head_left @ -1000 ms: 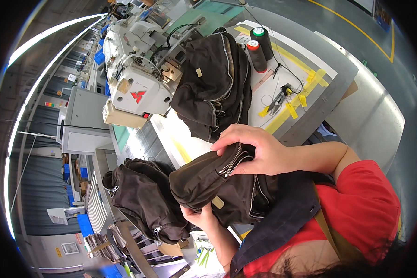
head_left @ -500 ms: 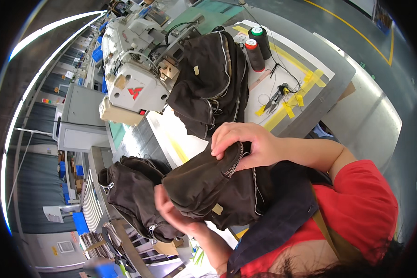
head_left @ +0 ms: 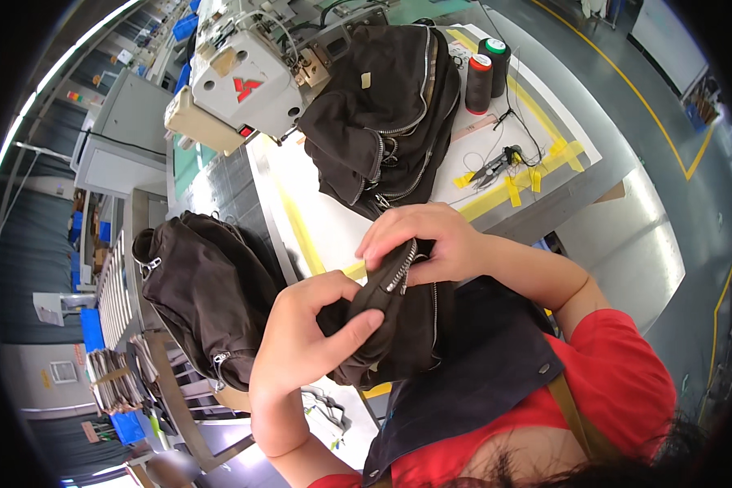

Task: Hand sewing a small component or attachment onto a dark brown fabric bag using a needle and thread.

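Observation:
Both of my hands grip a dark brown fabric bag [head_left: 415, 346] in front of my body. My right hand [head_left: 431, 240] pinches the upper edge of its pocket, beside a silver zipper [head_left: 400, 271]. Closed round the pocket's near left side is my left hand [head_left: 313, 329], thumb on top and fingers behind the cloth. The bag's lower part lies against my dark apron [head_left: 472, 366]. A second dark bag [head_left: 211, 293] rests to the left. A third one [head_left: 374, 106], with several zippers, lies on the table beyond my hands.
A white sewing machine [head_left: 240, 85] stands at the back left. On the taped white tabletop [head_left: 301, 203] are a red-topped thread spool [head_left: 478, 85], a green-topped thread spool [head_left: 496, 65] and small thread snips [head_left: 496, 168]. Bundled sheets [head_left: 114, 378] sit at the lower left.
My left hand has moved up and closed on the pocket, which is now folded narrower. My right hand keeps its grip near the zipper. The whole view has shifted slightly.

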Demonstrator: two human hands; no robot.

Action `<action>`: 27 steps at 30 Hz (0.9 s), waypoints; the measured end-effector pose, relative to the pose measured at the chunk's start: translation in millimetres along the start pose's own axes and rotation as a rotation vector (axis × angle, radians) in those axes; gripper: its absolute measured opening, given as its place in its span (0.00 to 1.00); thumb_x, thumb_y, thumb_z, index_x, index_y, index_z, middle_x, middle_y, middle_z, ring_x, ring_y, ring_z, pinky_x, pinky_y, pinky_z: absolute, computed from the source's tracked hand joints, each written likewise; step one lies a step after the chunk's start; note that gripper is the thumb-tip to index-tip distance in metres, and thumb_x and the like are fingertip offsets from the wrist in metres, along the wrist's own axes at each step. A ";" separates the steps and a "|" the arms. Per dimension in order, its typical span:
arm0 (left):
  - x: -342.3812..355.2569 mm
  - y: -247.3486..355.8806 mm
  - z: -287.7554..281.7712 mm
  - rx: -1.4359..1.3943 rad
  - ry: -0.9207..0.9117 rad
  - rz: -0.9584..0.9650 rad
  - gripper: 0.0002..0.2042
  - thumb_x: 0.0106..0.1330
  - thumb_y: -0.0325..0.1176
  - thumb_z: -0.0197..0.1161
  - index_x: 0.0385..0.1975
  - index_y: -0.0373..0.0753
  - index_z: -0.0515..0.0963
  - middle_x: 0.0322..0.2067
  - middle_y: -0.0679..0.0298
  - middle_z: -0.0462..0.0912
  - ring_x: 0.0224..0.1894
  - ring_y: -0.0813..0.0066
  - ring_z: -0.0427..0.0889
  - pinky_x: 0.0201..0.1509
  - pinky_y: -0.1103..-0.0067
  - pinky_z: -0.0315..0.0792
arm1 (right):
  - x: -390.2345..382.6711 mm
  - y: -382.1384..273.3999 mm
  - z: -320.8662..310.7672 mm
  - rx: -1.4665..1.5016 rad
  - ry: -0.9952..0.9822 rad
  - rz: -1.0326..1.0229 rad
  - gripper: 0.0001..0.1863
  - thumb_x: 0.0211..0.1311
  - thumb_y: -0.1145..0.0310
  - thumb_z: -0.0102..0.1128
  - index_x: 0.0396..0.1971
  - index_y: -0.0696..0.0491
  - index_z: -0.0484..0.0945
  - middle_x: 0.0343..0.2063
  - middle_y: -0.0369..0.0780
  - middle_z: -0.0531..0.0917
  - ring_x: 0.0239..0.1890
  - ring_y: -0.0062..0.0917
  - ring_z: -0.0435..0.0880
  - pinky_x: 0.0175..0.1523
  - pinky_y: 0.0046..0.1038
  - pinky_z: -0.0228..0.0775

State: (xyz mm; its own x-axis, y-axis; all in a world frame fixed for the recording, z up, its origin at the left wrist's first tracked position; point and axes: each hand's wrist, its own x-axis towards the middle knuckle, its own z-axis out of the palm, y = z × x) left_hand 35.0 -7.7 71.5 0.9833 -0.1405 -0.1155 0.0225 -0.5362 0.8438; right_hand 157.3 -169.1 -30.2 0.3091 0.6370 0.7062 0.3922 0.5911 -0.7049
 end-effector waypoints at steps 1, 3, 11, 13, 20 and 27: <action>-0.9 -3.6 5.6 -0.009 0.011 -0.001 0.07 0.50 0.28 0.64 0.22 0.32 0.74 0.18 0.63 0.73 0.21 0.78 0.71 0.27 0.82 0.64 | 0.0 -4.4 2.0 -0.149 0.101 -0.021 0.19 0.41 0.74 0.68 0.38 0.53 0.76 0.37 0.38 0.78 0.45 0.35 0.77 0.49 0.32 0.69; -6.6 -9.8 16.7 -0.298 0.171 -0.092 0.05 0.54 0.26 0.61 0.23 0.31 0.74 0.20 0.66 0.74 0.25 0.83 0.70 0.30 0.84 0.63 | -2.0 -15.4 3.7 -0.298 0.189 -0.045 0.18 0.42 0.72 0.69 0.37 0.51 0.77 0.40 0.38 0.77 0.48 0.34 0.75 0.52 0.35 0.67; -13.7 -17.5 37.2 -0.325 0.271 -0.016 0.04 0.55 0.25 0.58 0.23 0.31 0.74 0.21 0.66 0.72 0.25 0.81 0.69 0.31 0.84 0.62 | -22.0 -38.2 11.6 -0.993 0.068 -0.464 0.13 0.48 0.69 0.57 0.35 0.41 0.81 0.34 0.26 0.73 0.35 0.18 0.68 0.46 0.25 0.61; -13.5 -18.8 41.6 -0.343 0.303 0.043 0.04 0.55 0.26 0.58 0.23 0.31 0.74 0.22 0.65 0.73 0.26 0.79 0.70 0.31 0.84 0.62 | -25.9 -34.8 12.9 -1.057 0.092 -0.539 0.12 0.47 0.68 0.57 0.35 0.42 0.81 0.31 0.25 0.73 0.34 0.17 0.67 0.41 0.23 0.59; -17.8 -31.9 56.2 -0.448 0.408 0.074 0.04 0.55 0.26 0.58 0.24 0.31 0.75 0.22 0.64 0.73 0.25 0.79 0.70 0.32 0.84 0.62 | -28.7 -25.2 13.1 -1.024 0.122 -0.566 0.11 0.45 0.67 0.61 0.33 0.40 0.81 0.30 0.23 0.72 0.33 0.15 0.67 0.37 0.21 0.55; -19.4 -31.0 58.2 -0.402 0.439 0.113 0.04 0.54 0.25 0.59 0.24 0.32 0.75 0.21 0.64 0.73 0.24 0.78 0.70 0.29 0.83 0.63 | -26.2 -24.2 14.2 -1.027 0.139 -0.617 0.08 0.43 0.66 0.66 0.27 0.40 0.80 0.37 0.21 0.77 0.37 0.15 0.71 0.38 0.22 0.54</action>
State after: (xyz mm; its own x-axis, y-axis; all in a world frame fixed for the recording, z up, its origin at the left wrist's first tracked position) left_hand 4.7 -36.8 17.1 0.9643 0.2238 0.1415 -0.1045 -0.1693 0.9800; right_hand 127.5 -193.1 -32.6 -0.1074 0.2896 0.9511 0.9935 0.0672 0.0917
